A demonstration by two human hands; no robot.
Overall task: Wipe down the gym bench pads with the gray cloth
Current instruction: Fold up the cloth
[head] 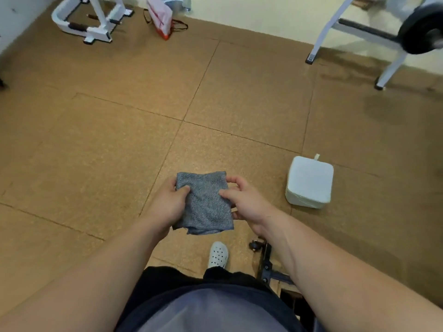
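A folded gray cloth (205,202) is held in front of my body, above the brown floor. My left hand (167,204) grips its left edge with the thumb on top. My right hand (247,202) pinches its right edge between thumb and fingers. No bench pad is in sight; only a dark metal bench frame (266,264) with a small wheel shows low right, partly hidden behind my right forearm.
A white box-shaped pack (309,182) lies on the floor to the right. A white rack with a black weight plate (422,29) stands back right. White equipment (88,22) and a red-white bag (160,17) are at the back left. My white shoe (218,254) is below.
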